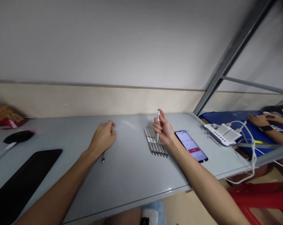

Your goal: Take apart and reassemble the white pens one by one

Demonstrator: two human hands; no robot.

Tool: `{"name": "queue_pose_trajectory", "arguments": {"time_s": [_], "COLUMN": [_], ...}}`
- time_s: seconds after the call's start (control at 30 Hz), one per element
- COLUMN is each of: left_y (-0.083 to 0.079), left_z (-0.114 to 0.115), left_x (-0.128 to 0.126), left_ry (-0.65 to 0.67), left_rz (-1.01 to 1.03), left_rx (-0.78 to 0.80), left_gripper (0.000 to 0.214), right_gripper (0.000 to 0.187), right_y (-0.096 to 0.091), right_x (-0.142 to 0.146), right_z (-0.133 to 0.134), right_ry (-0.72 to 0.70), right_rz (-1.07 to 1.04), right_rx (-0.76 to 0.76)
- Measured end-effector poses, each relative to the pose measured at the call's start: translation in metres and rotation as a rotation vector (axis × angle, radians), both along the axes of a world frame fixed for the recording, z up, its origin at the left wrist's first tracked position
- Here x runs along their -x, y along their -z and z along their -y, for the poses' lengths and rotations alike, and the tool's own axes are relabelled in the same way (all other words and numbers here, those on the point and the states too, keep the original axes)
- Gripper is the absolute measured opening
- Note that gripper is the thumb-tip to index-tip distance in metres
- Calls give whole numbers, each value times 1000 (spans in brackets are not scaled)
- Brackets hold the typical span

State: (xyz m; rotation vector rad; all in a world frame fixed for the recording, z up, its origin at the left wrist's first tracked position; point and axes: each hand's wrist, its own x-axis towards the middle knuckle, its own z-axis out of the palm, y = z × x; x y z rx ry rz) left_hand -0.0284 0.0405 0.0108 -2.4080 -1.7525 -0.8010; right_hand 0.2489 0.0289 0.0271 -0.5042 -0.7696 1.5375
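My right hand (163,128) is raised a little above the grey table (129,172), its fingers closed round a white pen (158,120) held upright. Just beneath it a row of several silver pens (153,144) lies side by side on the table. My left hand (103,135) rests on the table as a loose fist near the middle. A pen (104,157) pokes out from under its wrist, lying on the tabletop.
A phone (191,146) with a lit screen lies right of the pens. A white power strip (222,135) with chargers and cables sits at the table's right end. A black pad (21,184), a black mouse (18,136) and a red packet (4,117) are at left. Another person's hands (264,120) rest on a blue surface at far right.
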Motion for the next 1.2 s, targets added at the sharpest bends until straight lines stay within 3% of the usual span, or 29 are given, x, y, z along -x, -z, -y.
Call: {"name": "queue_pose_trajectory", "arguments": {"time_s": [0.4, 0.6, 0.77, 1.2], "left_y": [-1, -3, -4, -9], "left_z": [0, -1, 0, -3], "left_x": [1, 0, 0, 3], "left_ry": [-15, -27, -16, -144], "left_rz": [9, 56, 74, 94], "left_rx": [17, 20, -4, 29], "left_gripper": [16, 16, 15, 17], "right_gripper": [20, 27, 20, 15], "right_y": [-2, -2, -1, -2], "right_x": [1, 2, 1, 2], "right_z": [3, 3, 3, 3], "right_ry": [-16, -17, -38, -46], "right_rz": [25, -24, -52, -88], "right_rx": [-17, -1, -24, 6]}}
